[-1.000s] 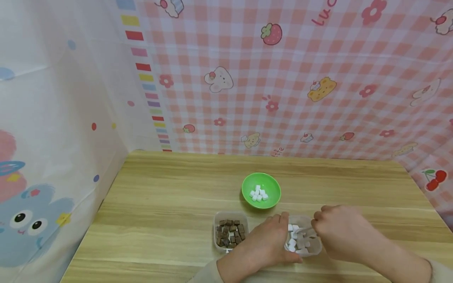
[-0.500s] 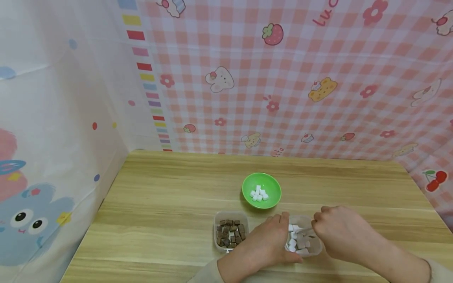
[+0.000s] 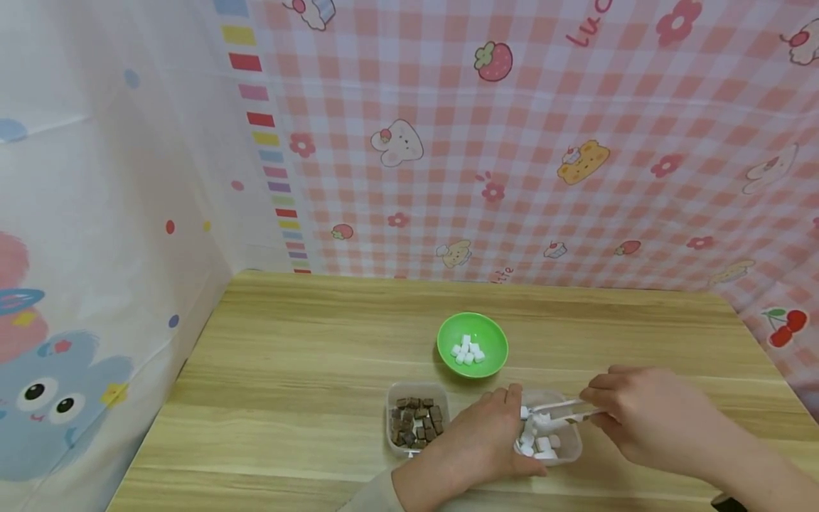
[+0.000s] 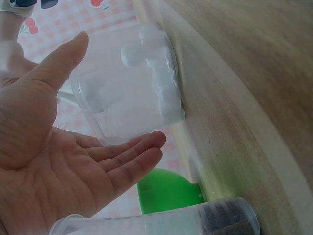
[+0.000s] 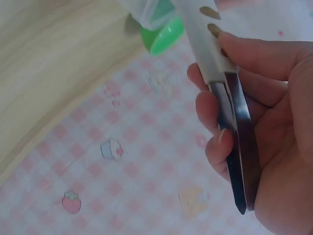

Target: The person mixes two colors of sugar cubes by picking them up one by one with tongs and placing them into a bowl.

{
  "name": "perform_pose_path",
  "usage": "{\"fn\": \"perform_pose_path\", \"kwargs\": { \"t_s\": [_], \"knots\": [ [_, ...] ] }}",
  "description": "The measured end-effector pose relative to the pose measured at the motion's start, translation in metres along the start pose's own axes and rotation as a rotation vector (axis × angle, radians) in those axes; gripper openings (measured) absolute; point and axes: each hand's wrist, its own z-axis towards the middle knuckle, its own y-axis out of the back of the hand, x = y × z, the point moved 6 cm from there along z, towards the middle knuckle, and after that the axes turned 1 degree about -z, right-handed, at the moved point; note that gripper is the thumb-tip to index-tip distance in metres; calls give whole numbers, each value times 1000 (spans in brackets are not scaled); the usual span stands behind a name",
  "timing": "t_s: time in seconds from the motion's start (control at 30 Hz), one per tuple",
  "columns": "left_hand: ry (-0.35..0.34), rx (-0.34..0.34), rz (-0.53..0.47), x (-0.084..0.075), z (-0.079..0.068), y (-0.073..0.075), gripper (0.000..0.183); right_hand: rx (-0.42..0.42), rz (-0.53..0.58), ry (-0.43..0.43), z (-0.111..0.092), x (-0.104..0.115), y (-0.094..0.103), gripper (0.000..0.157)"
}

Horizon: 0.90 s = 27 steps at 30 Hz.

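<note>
Steadied the clear box (image 3: 571, 449) of white cubes (image 3: 545, 444) on the tabletop (image 3: 288, 355) with the left hand (image 3: 481, 441), with fingers spread and nearly straight against its side, probably to prevent sliding. Pinched the tongs (image 5: 244, 132) with fingers and thumb of the right hand (image 3: 649, 419), with the tips low inside this box. Had the green bowl (image 3: 493, 340) just beyond and the tub (image 3: 419, 390) of brown cubes (image 3: 408, 418) to the left, seemingly for easy reach.

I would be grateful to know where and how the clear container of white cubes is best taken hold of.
I'd grip the clear container by its near and far walls, coming from the left: it stands upright, and those walls face each other. That should leave its open top free for the tongs, which reach in over the white cubes from the right.
</note>
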Motion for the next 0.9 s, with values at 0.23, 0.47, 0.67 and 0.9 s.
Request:
{"fn": "perform_pose_path", "kwargs": {
  "t_s": [0.23,0.47,0.67,0.9],
  "knots": [
    [13,7,-6,1,1,-1,88,-142,33,-62,-6,-12,23,57],
    [24,28,6,3,1,-2,107,-271,23,-89,6,-17,32,66],
    [19,28,1,2,1,-2,105,-326,40,-151,16,-24,13,64],
    [-8,5,-1,1,1,-1,97,-309,114,-196,24,-34,-14,60]
  ]
}}
